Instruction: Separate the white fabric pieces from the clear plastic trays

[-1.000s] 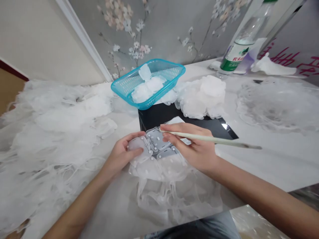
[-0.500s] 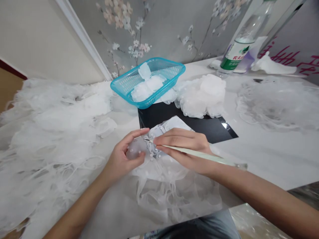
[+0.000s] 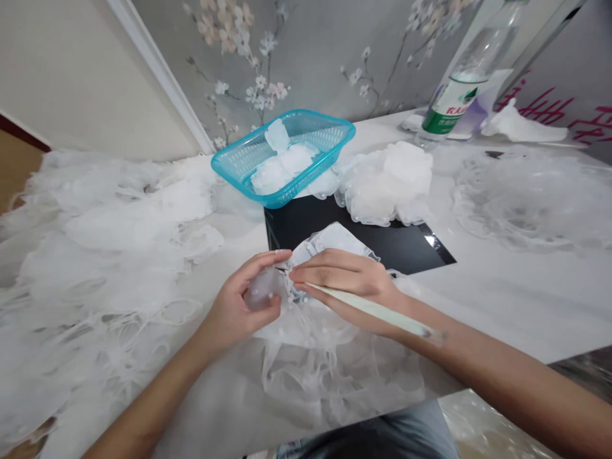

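Note:
My right hand is closed in a pen grip around a slim pale-green pen-like tool. The tool's thin dark tip meets a small sheer white fabric piece dotted with white beads. Curved round this piece, my left hand has thumb and fingers apart, their tips resting at its edges. Under my right hand is a stack of white, flat pieces, partly hidden by the fingers. Sheer white fabric with looping cut-outs spreads towards me over the table's front edge.
A blue plastic basket holds several white fabric pieces. Beyond my hands lie a black sheet and a heap of beaded white pieces. Sheer fabric piles up at left and right. A water bottle stands at the back.
My right hand has shifted slightly left, and the tool's rear end has swung left and towards me. My left hand stays almost in place, its fingertips moved slightly right.

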`<move>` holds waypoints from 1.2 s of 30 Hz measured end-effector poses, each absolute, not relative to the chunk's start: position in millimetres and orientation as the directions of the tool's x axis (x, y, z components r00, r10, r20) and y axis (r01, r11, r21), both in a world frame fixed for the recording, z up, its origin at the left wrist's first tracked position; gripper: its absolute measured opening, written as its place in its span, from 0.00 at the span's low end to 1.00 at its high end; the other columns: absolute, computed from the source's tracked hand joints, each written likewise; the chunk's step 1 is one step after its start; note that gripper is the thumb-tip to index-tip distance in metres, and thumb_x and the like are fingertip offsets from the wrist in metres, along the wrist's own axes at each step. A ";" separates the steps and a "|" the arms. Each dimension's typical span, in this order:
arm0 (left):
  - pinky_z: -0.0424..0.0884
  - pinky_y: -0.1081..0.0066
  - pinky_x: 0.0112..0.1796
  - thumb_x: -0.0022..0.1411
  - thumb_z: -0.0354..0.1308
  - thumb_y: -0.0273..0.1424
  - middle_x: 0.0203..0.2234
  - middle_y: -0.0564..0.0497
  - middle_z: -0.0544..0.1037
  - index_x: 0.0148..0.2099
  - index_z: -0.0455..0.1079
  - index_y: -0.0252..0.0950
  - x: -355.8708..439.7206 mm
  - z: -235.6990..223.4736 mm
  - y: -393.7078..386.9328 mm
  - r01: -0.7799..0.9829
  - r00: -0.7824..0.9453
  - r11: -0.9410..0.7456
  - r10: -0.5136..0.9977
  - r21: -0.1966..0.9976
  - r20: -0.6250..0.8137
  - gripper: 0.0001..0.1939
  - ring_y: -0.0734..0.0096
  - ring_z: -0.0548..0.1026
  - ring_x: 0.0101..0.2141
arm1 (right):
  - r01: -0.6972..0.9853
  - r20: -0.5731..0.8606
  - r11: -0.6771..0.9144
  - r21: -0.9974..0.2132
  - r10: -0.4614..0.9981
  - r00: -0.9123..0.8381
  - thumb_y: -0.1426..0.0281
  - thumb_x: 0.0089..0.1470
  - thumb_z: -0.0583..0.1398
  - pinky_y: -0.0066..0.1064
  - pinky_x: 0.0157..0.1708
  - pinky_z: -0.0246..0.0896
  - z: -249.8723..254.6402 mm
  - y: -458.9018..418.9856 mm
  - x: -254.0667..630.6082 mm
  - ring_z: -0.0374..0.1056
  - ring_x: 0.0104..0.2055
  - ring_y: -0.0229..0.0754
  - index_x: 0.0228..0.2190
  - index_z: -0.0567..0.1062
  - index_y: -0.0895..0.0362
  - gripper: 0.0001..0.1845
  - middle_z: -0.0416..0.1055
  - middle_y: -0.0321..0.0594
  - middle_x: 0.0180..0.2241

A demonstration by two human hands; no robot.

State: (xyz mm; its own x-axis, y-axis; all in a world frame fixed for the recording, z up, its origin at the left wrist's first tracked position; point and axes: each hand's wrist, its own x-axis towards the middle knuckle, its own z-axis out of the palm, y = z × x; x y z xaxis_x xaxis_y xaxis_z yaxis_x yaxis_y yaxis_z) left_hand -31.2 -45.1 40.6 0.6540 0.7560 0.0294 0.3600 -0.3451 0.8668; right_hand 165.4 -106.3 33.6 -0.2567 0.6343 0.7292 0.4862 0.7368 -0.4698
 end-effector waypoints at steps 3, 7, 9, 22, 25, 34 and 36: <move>0.62 0.70 0.52 0.53 0.57 0.23 0.51 0.48 0.69 0.53 0.66 0.39 -30.8 40.5 -45.1 0.346 0.662 -0.362 0.748 0.866 0.048 0.24 0.62 0.65 0.53 | 0.526 0.709 0.757 -0.388 0.610 -0.354 0.77 0.60 0.52 0.32 0.41 0.69 34.5 -106.3 165.4 0.68 0.41 0.41 0.38 0.72 0.64 0.09 0.73 0.47 0.38; 0.62 0.69 0.53 0.52 0.57 0.22 0.50 0.48 0.70 0.52 0.67 0.39 -29.6 40.2 -44.2 0.344 0.669 -0.375 0.741 0.861 0.056 0.24 0.62 0.66 0.53 | 0.602 0.690 0.748 -0.278 0.592 -0.417 0.79 0.60 0.48 0.33 0.37 0.69 35.7 -106.3 161.0 0.67 0.37 0.43 0.36 0.72 0.68 0.13 0.73 0.50 0.35; 0.62 0.69 0.53 0.51 0.57 0.21 0.49 0.48 0.71 0.51 0.67 0.39 -28.3 40.3 -43.8 0.340 0.669 -0.382 0.740 0.860 0.064 0.24 0.63 0.67 0.52 | 0.637 0.681 0.735 -0.234 0.591 -0.432 0.78 0.60 0.47 0.33 0.35 0.69 34.4 -105.8 158.0 0.67 0.36 0.43 0.35 0.72 0.67 0.14 0.72 0.50 0.33; 0.64 0.71 0.49 0.49 0.58 0.20 0.46 0.48 0.71 0.50 0.66 0.39 -24.0 40.6 -45.9 0.315 0.720 -0.497 0.681 0.809 0.138 0.24 0.63 0.69 0.48 | 0.724 0.613 0.684 -0.088 0.611 -0.502 0.79 0.59 0.50 0.30 0.34 0.66 26.6 -100.6 147.3 0.66 0.34 0.42 0.31 0.72 0.65 0.12 0.70 0.45 0.29; 0.63 0.71 0.49 0.50 0.58 0.21 0.46 0.50 0.70 0.50 0.65 0.41 -24.0 40.3 -48.1 0.376 0.662 -0.462 0.741 0.804 0.116 0.24 0.64 0.68 0.48 | 0.755 0.639 0.648 -0.102 0.625 -0.449 0.79 0.59 0.48 0.30 0.32 0.66 25.9 -101.1 147.4 0.66 0.34 0.42 0.33 0.72 0.66 0.13 0.70 0.46 0.30; 0.64 0.78 0.25 0.46 0.62 0.27 0.30 0.55 0.70 0.44 0.62 0.39 -20.7 38.3 -50.3 0.388 0.341 -0.050 0.936 0.920 -0.092 0.21 0.75 0.68 0.25 | 0.837 0.694 0.545 -0.049 0.621 -0.364 0.78 0.60 0.45 0.30 0.29 0.65 20.6 -101.6 147.7 0.65 0.34 0.42 0.35 0.72 0.65 0.16 0.71 0.48 0.32; 0.62 0.79 0.24 0.46 0.61 0.27 0.23 0.56 0.68 0.37 0.66 0.36 -20.6 39.7 -49.7 0.421 0.387 -0.028 0.910 0.907 -0.152 0.13 0.75 0.66 0.23 | 0.837 0.710 0.548 -0.016 0.596 -0.376 0.79 0.60 0.46 0.30 0.29 0.65 19.0 -101.4 145.3 0.65 0.32 0.41 0.34 0.72 0.65 0.16 0.71 0.48 0.31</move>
